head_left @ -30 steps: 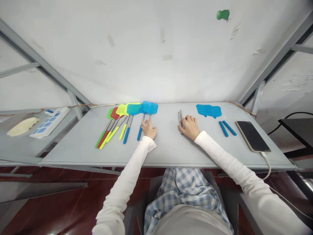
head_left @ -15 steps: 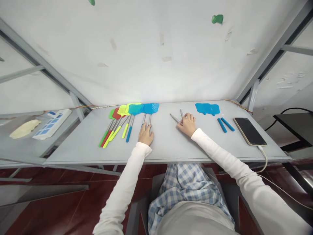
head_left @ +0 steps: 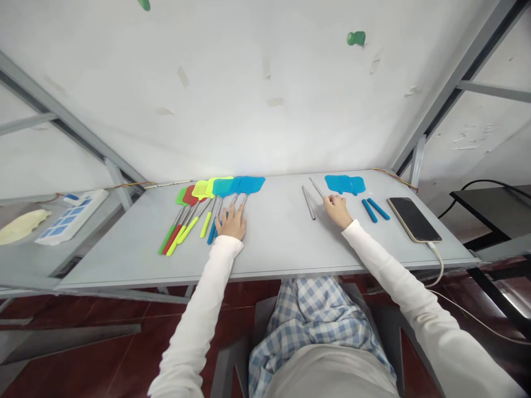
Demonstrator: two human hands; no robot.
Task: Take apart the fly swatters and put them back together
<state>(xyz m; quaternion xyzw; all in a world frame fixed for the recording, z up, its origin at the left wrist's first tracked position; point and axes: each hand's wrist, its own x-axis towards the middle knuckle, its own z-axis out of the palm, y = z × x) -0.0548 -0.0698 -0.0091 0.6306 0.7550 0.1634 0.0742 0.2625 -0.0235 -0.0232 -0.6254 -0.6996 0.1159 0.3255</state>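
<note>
a: from the head view, what is the left hand doing?
b: it lies palm down over the handles of the blue fly swatters. its fingers are spread a little, but i cannot tell whether they close around any handle.
a: and the right hand?
b: this one is grasping a metal rod with the fingertips. the rod points away from the person, and its near part is hidden under the hand.
a: is there another rod?
b: yes, a second rod lies on the gray table, to the left of the right hand, apart from it.
a: what is beside the blue swatters?
b: to their left come yellow swatters, then a red swatter and a green swatter. their heads overlap in one row near the wall.
a: and on the right side?
b: two loose blue heads overlap behind the right hand. two blue grips lie just beside this hand, and farther right is a phone with a white cable plugged in.
</note>
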